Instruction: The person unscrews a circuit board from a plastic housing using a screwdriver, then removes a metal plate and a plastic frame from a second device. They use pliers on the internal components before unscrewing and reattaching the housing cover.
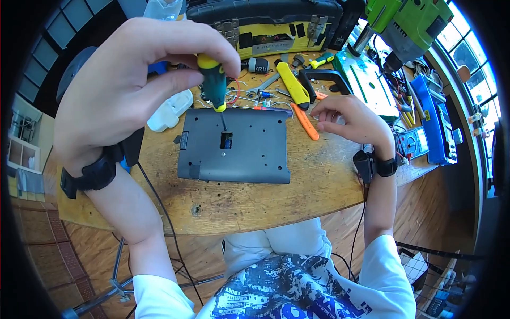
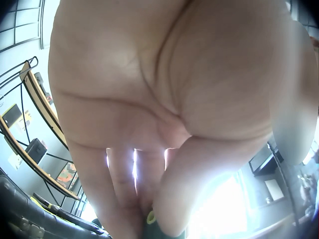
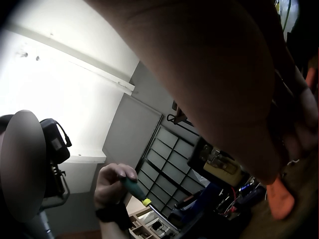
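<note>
My left hand point(image 1: 119, 87) pinches a screwdriver point(image 1: 214, 87) with a green and yellow handle between thumb and fingers. The shaft points down at a dark grey plastic device casing point(image 1: 241, 159), its tip beside a small rectangular opening point(image 1: 226, 140) that shows blue parts inside. Screw holes dot the casing, which lies flat on the wooden bench point(image 1: 170, 207). Over the bench to the right, my right hand point(image 1: 358, 122) hangs with loosely curled fingers, close to an orange tool handle point(image 1: 305, 125), holding nothing. In the left wrist view the palm hides most of the screwdriver.
Behind the casing lie a yellow utility knife point(image 1: 292, 84), wires and small tools. A black and yellow toolbox point(image 1: 265, 34) stands at the back. A green drill point(image 1: 411, 26) rises at the back right, above a blue tray point(image 1: 433, 122). A white plastic piece point(image 1: 169, 111) sits left of the casing.
</note>
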The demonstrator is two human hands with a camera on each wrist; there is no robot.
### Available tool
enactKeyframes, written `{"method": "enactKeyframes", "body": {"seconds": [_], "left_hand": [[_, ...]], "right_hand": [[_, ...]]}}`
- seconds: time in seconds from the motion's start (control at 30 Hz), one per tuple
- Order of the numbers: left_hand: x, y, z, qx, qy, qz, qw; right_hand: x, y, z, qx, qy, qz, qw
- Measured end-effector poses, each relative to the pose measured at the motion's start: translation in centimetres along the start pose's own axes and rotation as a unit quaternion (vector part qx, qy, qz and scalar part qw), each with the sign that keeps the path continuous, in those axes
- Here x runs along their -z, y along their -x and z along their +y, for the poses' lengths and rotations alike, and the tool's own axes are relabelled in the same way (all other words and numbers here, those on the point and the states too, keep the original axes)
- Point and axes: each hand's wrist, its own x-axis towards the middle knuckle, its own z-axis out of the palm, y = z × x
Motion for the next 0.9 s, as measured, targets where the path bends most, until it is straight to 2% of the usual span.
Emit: {"method": "enactKeyframes", "body": {"seconds": [0.13, 0.2, 0.23, 0.3, 0.4, 0.47, 0.53, 0.6, 0.63, 0.67, 0.7, 0.8, 0.83, 0.87, 0.9], "left_hand": [[0.0, 0.1, 0.1, 0.022, 0.008, 0.0, 1.0], [-0.3, 0.3, -0.3, 0.02, -0.035, 0.061, 0.997], [-0.2, 0.3, -0.4, 0.022, -0.035, 0.062, 0.997], [0.1, 0.4, -0.4, 0.123, 0.005, 0.052, 0.991], [0.6, 0.0, -0.1, 0.144, -0.035, 0.035, 0.988], [0.8, -0.4, 0.3, 0.165, -0.074, 0.021, 0.983], [0.5, -0.8, 0.8, 0.176, -0.094, 0.016, 0.98], [-0.4, -1.3, 1.5, 0.22, -0.067, 0.043, 0.972], [-0.7, -1.5, 1.6, 0.221, -0.068, 0.045, 0.972], [-0.9, -1.5, 1.6, 0.174, -0.121, 0.065, 0.975], [-1.1, -1.6, 1.6, 0.127, -0.173, 0.083, 0.973], [-1.4, -1.4, 2.2, 0.129, -0.177, 0.089, 0.972], [-1.5, -1.1, 2.8, 0.09, -0.153, 0.103, 0.979], [-1.6, -0.9, 2.6, 0.089, -0.151, 0.101, 0.979], [-1.4, -0.6, 2.2, 0.035, -0.104, 0.114, 0.987]], "right_hand": [[0.1, -0.7, -0.9, 0.02, 0.005, 0.022, 1.0], [-0.3, -1.1, -2.5, 0.079, -0.031, 0.08, 0.993], [-0.5, -1.4, -3.5, 0.08, -0.031, 0.079, 0.993], [-0.8, -2.0, -5.9, 0.127, -0.051, 0.071, 0.988], [-1.3, -3.4, -8.8, 0.156, -0.045, 0.037, 0.986], [-2.8, -5.0, -9.1, 0.177, -0.041, 0.038, 0.983], [-4.5, -6.5, -9.6, 0.188, -0.084, 0.087, 0.975], [-5.8, -7.5, -10.2, 0.193, -0.092, 0.096, 0.972], [-6.2, -7.9, -10.4, 0.177, -0.128, 0.081, 0.972], [-6.8, -8.3, -10.5, 0.162, -0.165, 0.066, 0.971], [-7.6, -8.8, -10.1, 0.14, -0.157, 0.086, 0.974], [-8.6, -9.4, -9.0, 0.136, -0.233, 0.085, 0.959], [-8.8, -9.4, -9.0, 0.133, -0.235, 0.084, 0.959], [-8.8, -9.4, -8.9, 0.131, -0.239, 0.085, 0.958], [-8.9, -9.4, -8.9, 0.128, -0.243, 0.087, 0.958]]}}
